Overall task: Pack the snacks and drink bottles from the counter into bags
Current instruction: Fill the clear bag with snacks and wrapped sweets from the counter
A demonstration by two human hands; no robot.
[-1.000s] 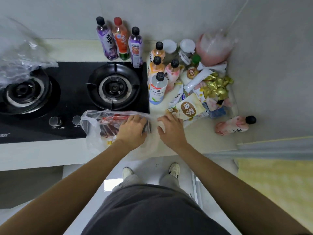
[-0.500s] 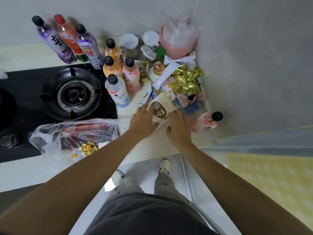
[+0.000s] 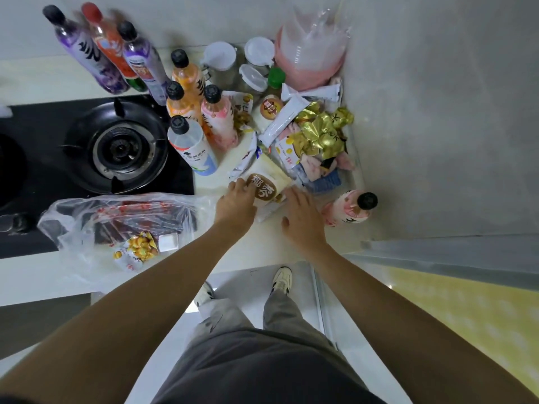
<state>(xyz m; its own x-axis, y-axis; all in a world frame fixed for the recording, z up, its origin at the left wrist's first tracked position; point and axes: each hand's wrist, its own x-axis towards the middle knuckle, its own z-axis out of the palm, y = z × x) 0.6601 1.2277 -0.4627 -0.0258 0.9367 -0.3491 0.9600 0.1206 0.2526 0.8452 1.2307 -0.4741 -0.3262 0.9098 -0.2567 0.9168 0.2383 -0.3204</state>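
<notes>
A cream snack packet (image 3: 269,186) with a round brown label lies at the front of a snack pile in the counter's corner. My left hand (image 3: 236,206) curls its fingers onto the packet's left edge. My right hand (image 3: 303,221) hovers with fingers spread at the packet's right lower corner. A clear plastic bag (image 3: 87,225) lies to the left on the counter, holding red packets and a yellow snack packet (image 3: 139,246). Several drink bottles (image 3: 191,147) stand behind the packet. A pink bottle (image 3: 345,212) lies on its side right of my right hand.
A black gas hob with a burner (image 3: 122,147) fills the left. Gold-wrapped snacks (image 3: 322,131), white bars and jars crowd the corner under a bundle of pink bags (image 3: 310,56). A grey wall (image 3: 437,126) closes the right side. The counter edge (image 3: 262,266) runs below my hands.
Both hands left the clear plastic bag and moved right to the cream snack packet. The bag stays lying on the counter. The view swung right.
</notes>
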